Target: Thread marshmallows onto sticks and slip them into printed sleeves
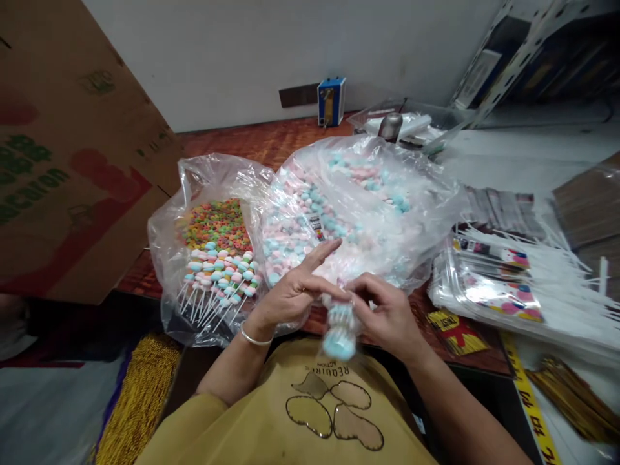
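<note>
My right hand [387, 313] pinches the gathered neck of a small clear bag of candy [339, 336] just in front of my chest. Pale blue and whitish sweets show through the plastic, blurred by motion. My left hand [293, 290], with a bangle at the wrist, has its thumb and index finger stretched apart. That index fingertip reaches the bag's neck beside my right fingers, while the other fingers are curled and partly hidden. Behind both hands lies a big clear bag of pink and blue sweets [314, 194]. To the left, candy lollipops [220, 274] on white sticks lie on another plastic bag.
Colourful ring-shaped candies [217, 223] lie behind the lollipops. A large cardboard box [72, 148] stands at left. White sticks and printed packets [504, 284] lie at right, near gold strips [576, 397]. A blue box [331, 102] and a clear tray [436, 123] are at the back.
</note>
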`<state>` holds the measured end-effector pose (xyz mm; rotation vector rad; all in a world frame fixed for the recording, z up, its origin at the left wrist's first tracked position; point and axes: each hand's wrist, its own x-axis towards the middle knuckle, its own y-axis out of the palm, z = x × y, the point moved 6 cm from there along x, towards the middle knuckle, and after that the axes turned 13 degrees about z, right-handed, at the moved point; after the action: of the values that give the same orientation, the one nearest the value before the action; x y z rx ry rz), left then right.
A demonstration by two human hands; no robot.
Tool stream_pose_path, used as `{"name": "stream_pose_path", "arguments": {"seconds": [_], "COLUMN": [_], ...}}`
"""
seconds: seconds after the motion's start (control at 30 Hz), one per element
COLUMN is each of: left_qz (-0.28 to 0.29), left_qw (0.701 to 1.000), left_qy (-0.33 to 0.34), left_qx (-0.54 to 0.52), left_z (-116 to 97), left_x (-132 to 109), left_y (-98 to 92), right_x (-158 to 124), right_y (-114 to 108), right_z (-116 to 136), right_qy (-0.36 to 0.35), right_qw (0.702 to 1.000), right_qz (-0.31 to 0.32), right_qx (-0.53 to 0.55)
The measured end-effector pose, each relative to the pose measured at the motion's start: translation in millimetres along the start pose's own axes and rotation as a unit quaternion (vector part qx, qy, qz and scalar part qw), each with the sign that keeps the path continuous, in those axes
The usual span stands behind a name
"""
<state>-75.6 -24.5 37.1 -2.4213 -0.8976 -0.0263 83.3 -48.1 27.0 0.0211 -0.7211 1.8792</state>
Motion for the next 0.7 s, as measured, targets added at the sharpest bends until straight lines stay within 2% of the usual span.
{"name": "stream_pose_path", "arguments": {"seconds": [0.07, 0.13, 0.23, 0.3, 0.4, 0.5, 0.6, 0.7], "left_qz": [0.048, 0.029, -0.107, -0.196, -0.291, -0.316, -0.342, -0.384], "left_qw": [0.995, 0.983, 0.963, 0.953, 0.939, 0.93, 0.908, 0.876], "left_qy": [-0.018, -0.062, -0.117, -0.104, -0.066, -0.091, -0.138, -0.179], "left_qx": [0.081, 0.168, 0.217, 0.205, 0.173, 0.167, 0.199, 0.232], "left_z": [-1, 7, 22, 21, -1, -35, -71, -102], "left_x": [-2, -3, -11, -24, -57, -95, -136, -176], "left_y": [12.5, 20.2, 9.4, -8.2, -40.3, -59.4, -61.7, -54.3], "right_x": [6, 11, 16, 20, 28, 41, 53, 52], "right_y": [-4, -5, 7, 22, 52, 93, 143, 194], "right_z": [-13, -16, -8, -3, 1, 15, 46, 79], "right_qy": [0.041, 0.053, 0.043, 0.043, 0.043, 0.002, -0.09, -0.203], "right_qw": [0.998, 0.995, 0.993, 0.986, 0.962, 0.934, 0.921, 0.924], "right_qz": [-0.004, 0.001, 0.043, 0.068, 0.064, 0.091, 0.165, 0.212], "right_qx": [0.047, 0.079, 0.105, 0.148, 0.262, 0.347, 0.341, 0.244]}}
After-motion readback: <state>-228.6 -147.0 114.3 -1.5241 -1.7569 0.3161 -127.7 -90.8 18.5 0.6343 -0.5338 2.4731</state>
